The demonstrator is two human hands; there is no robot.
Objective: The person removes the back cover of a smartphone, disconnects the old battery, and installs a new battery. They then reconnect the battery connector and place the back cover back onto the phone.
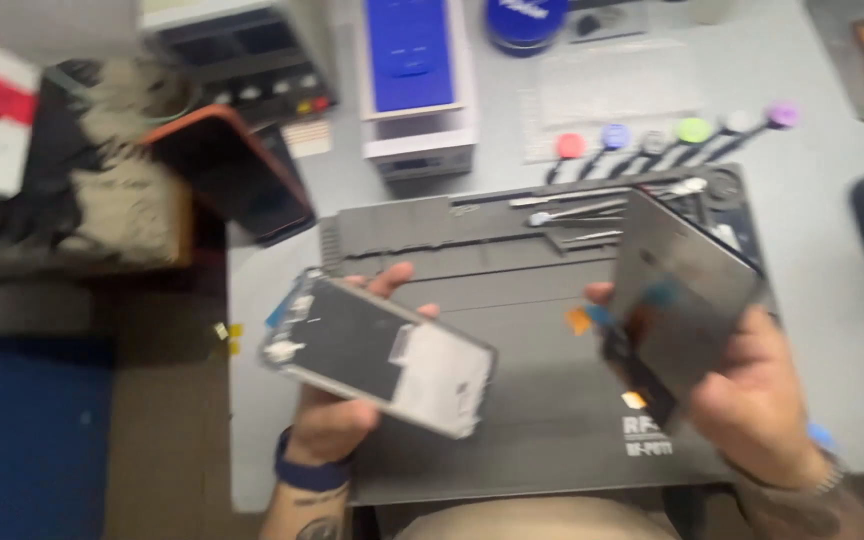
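My left hand (337, 415) grips an opened phone frame (377, 350) from below, its inner side up with a dark panel and pale metal showing. My right hand (752, 395) holds a dark, glossy screen panel (682, 295) tilted on edge, with an orange flex tab near its lower corner. Both are held apart above a dark grey repair mat (512, 290) on a pale grey table. The picture is blurred by motion.
Metal tweezers and a pry tool (572, 210) lie in the mat's top tray. A row of colour-capped screwdrivers (652, 140) lies behind the mat. A white and blue machine (412, 80), a blue round tin (524, 22) and a black, orange-edged tablet (237, 170) stand at the back.
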